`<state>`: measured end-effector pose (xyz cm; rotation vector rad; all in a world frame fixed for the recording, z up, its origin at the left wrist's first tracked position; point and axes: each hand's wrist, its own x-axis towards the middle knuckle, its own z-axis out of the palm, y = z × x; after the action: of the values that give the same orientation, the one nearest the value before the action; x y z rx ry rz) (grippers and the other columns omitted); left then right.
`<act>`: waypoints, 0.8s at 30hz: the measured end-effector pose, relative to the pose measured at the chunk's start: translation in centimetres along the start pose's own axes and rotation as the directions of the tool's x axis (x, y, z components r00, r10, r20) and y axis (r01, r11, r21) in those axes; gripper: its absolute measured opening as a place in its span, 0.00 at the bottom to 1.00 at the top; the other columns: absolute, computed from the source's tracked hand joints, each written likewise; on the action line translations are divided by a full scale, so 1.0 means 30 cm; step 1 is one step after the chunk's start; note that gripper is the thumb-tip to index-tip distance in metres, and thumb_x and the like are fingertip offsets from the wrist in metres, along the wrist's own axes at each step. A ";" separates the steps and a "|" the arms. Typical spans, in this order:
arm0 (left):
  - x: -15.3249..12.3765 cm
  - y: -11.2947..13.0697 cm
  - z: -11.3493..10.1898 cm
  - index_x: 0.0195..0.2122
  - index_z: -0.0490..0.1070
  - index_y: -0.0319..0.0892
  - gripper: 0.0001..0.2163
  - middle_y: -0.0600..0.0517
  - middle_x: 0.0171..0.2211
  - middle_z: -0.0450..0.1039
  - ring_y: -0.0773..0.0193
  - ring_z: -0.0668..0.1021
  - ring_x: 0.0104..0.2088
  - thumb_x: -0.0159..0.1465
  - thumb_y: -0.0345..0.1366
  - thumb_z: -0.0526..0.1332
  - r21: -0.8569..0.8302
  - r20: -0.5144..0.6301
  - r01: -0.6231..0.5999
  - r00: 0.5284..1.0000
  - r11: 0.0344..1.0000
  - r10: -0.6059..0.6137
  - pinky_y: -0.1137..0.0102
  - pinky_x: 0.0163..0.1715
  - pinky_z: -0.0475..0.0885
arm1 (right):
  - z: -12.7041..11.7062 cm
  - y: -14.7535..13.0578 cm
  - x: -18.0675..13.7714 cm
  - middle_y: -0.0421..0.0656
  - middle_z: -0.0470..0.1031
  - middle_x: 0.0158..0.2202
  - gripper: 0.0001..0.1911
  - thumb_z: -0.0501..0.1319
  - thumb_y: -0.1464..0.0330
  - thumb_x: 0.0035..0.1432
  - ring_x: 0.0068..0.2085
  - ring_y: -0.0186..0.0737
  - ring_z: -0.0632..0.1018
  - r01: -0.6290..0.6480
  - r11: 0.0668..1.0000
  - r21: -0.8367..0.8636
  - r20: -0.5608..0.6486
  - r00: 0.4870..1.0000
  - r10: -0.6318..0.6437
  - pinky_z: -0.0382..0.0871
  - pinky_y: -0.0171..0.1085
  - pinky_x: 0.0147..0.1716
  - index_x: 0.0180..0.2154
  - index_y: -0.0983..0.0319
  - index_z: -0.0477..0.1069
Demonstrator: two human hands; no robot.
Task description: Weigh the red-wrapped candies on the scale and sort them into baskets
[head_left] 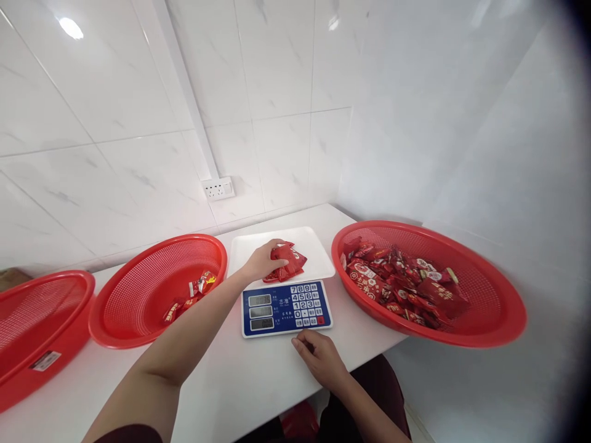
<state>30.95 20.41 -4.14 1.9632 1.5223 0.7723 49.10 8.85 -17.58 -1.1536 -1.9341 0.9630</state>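
Observation:
My left hand (pixel 264 261) reaches over the weighing pan (pixel 318 246) of a digital scale, its fingers closed on red snack packets (pixel 290 263). Those packets lie on or just above the pan; the hand hides part of them. Below the pan is the scale's blue keypad panel (pixel 287 309), with three small displays on its left side. My right hand (pixel 321 357) rests on the table's front edge just below the keypad, its fingers curled in with nothing seen in them.
To the right, a red plastic basket (pixel 501 317) holds many red packets. Left of the scale, another red basket (pixel 133 289) has a few packets. A third red basket (pixel 69 332) stands at the far left. Behind the white table (pixel 217 375) is a tiled wall with a socket (pixel 218 189).

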 end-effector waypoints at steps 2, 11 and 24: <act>-0.008 0.003 0.007 0.51 0.62 0.48 0.21 0.50 0.49 0.69 0.59 0.72 0.47 0.56 0.37 0.60 0.106 -0.008 -0.085 0.996 0.991 0.087 0.63 0.47 0.68 | 0.000 -0.001 0.000 0.39 0.67 0.21 0.16 0.51 0.60 0.59 0.24 0.33 0.67 -0.001 1.000 0.005 -0.002 1.000 0.001 0.60 0.32 0.24 0.24 0.61 0.65; -0.025 -0.052 -0.042 0.53 0.61 0.43 0.20 0.47 0.53 0.66 0.60 0.68 0.53 0.61 0.43 0.53 0.231 -0.055 -0.002 0.998 0.973 0.015 0.66 0.49 0.66 | -0.001 0.002 -0.001 0.39 0.68 0.21 0.17 0.51 0.59 0.59 0.24 0.34 0.68 0.025 1.000 -0.012 -0.020 0.999 -0.025 0.60 0.32 0.24 0.23 0.61 0.65; -0.064 -0.114 -0.063 0.49 0.65 0.47 0.17 0.50 0.44 0.73 0.61 0.74 0.43 0.59 0.43 0.56 0.239 -0.046 0.098 0.995 0.966 -0.090 0.68 0.44 0.68 | -0.001 -0.003 -0.005 0.39 0.67 0.21 0.18 0.50 0.58 0.59 0.24 0.34 0.67 0.012 1.000 0.010 -0.018 1.000 -0.012 0.61 0.32 0.23 0.23 0.60 0.65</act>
<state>26.92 19.42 -5.48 2.0395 1.7883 0.6077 49.15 8.70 -17.50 -1.1399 -1.9175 0.9520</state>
